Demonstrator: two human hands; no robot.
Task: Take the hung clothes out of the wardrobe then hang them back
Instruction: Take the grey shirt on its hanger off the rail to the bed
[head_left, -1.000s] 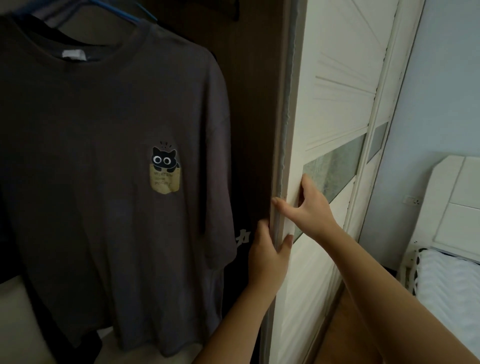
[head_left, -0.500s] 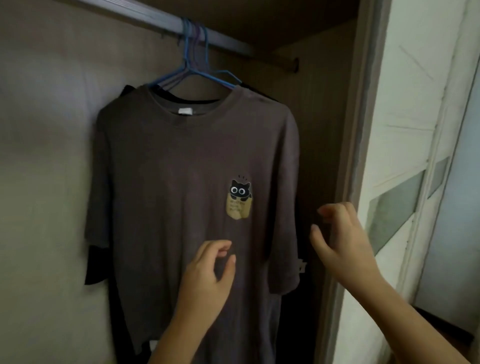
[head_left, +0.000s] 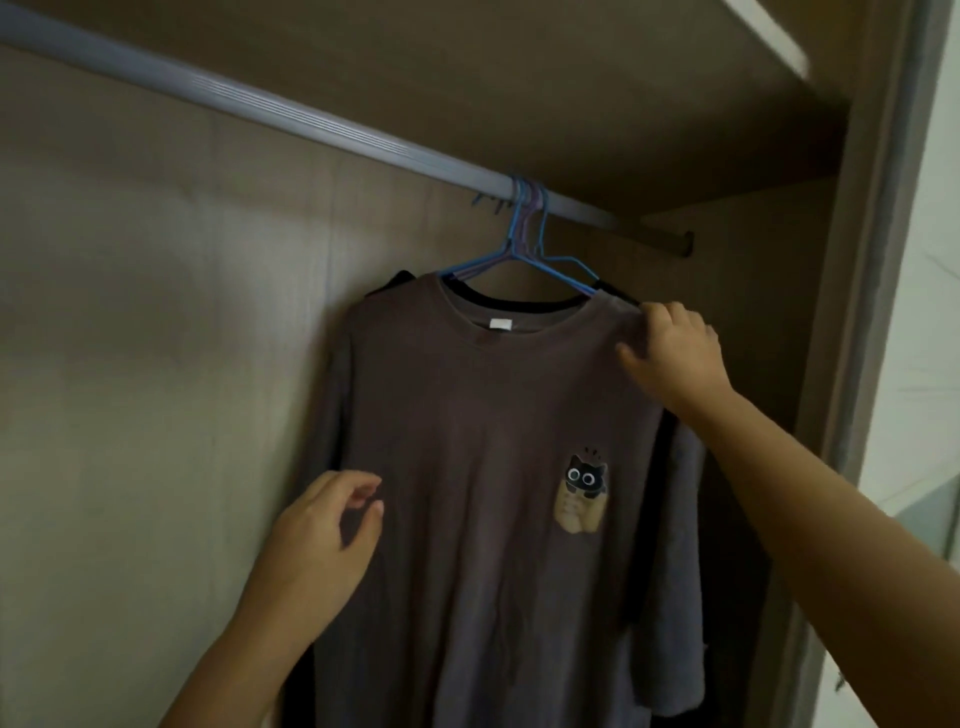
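Two hands raised | right hand (head_left: 675, 353) pinching shirt (head_left: 493, 467) shoulder, upper right | left hand (head_left: 327, 530) loosely curled, empty, lower left

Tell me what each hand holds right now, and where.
The right hand is at the grey T-shirt, on its shoulder by the hanger end; a closed grip cannot be told. The left hand is open, holding nothing.

The T-shirt (head_left: 467, 467) in mid-frame is soft matt cloth. Thin blue hangers (head_left: 540, 260) look smooth-coated. The rail (head_left: 311, 130) across the upper left is ribbed, satin metal; the wardrobe back panel (head_left: 130, 364) shows matt woodgrain.
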